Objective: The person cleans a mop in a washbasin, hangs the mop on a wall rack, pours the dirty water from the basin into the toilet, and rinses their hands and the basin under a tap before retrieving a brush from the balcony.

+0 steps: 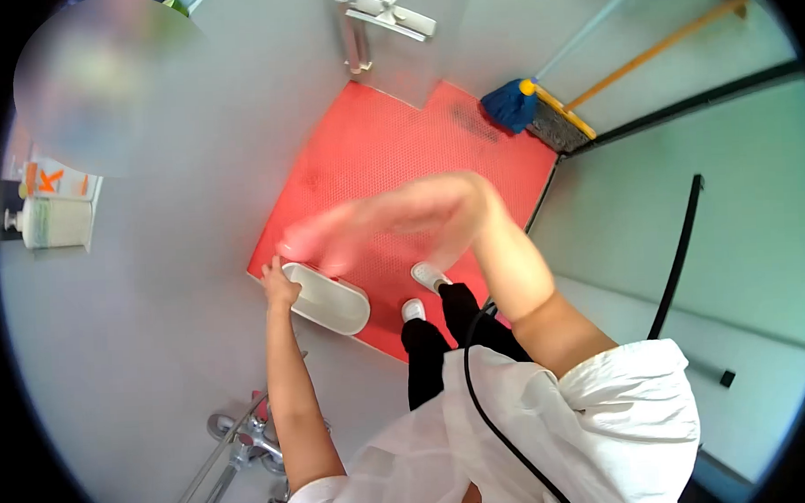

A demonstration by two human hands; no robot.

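My left hand (282, 284) is at the left end of an oblong white tub (331, 300), its thumb and fingers closed around the rim. The tub's open side faces up toward me, and its inside looks bare. My right hand (318, 240) reaches across from the right, just above the tub's left end. Motion smears its fingers, so I cannot tell whether it holds anything.
A red textured mat (391, 163) covers the floor, with my white shoes (413, 310) on it. A blue mop (509, 104) and a broom (562, 126) lean in the far right corner. Shower taps (263, 434) project at lower left; a pump bottle (60, 221) stands on the left shelf.
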